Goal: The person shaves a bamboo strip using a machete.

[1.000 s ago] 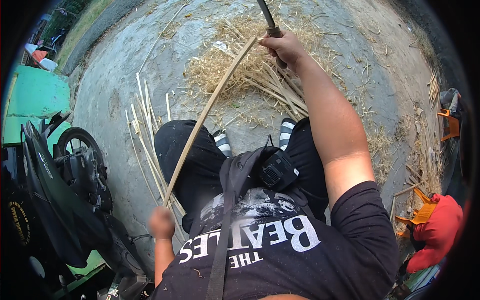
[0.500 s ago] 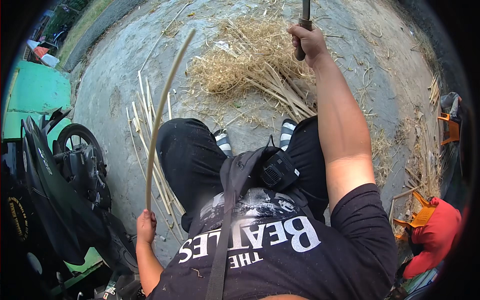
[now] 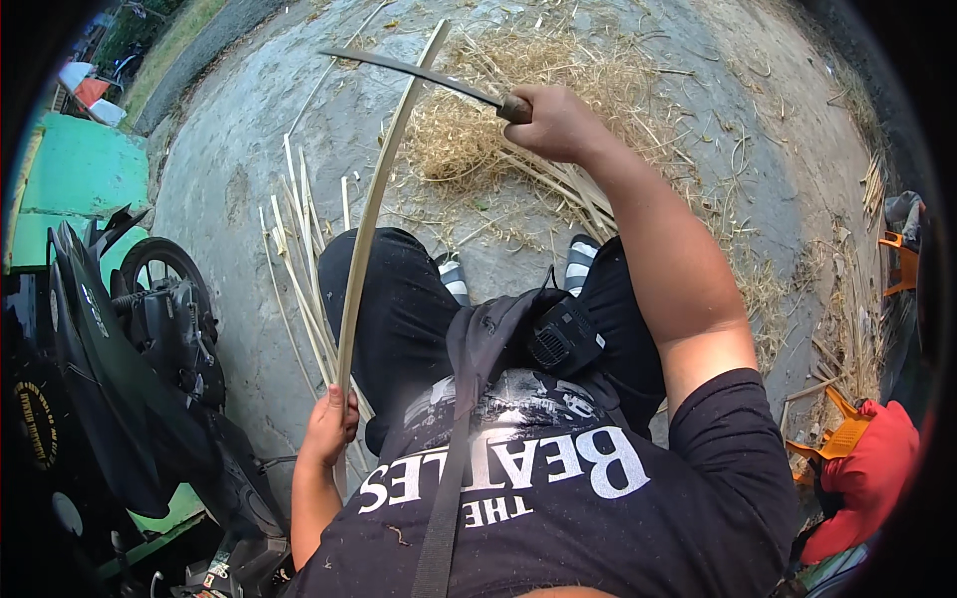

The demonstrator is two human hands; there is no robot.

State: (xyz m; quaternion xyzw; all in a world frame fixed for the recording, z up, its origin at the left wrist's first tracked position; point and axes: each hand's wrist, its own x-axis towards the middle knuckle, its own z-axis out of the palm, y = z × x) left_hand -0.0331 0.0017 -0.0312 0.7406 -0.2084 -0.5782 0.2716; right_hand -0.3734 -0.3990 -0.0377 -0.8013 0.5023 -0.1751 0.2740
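My left hand (image 3: 329,427) is closed around the lower end of a long, pale bamboo strip (image 3: 371,219). The strip rises past my left knee and leans a little to the right at its far end. In my right hand (image 3: 558,124), held out ahead of me, is the wooden handle of a long knife (image 3: 439,80). Its dark, slightly curved blade points left and crosses the strip close to the strip's far tip. Whether blade and strip touch, I cannot tell.
Curly shavings (image 3: 449,149) lie heaped on the concrete ahead, with split strips (image 3: 568,189) beside them. More strips (image 3: 299,259) rest by my left leg. A motorcycle (image 3: 150,369) stands at left. At right are an orange chair (image 3: 842,434) and a person in red (image 3: 877,478).
The knife has swung from pointing away at the far right to lying leftward across the strip. My left hand has moved slightly right and farther out, and the strip has turned, showing its flat face.
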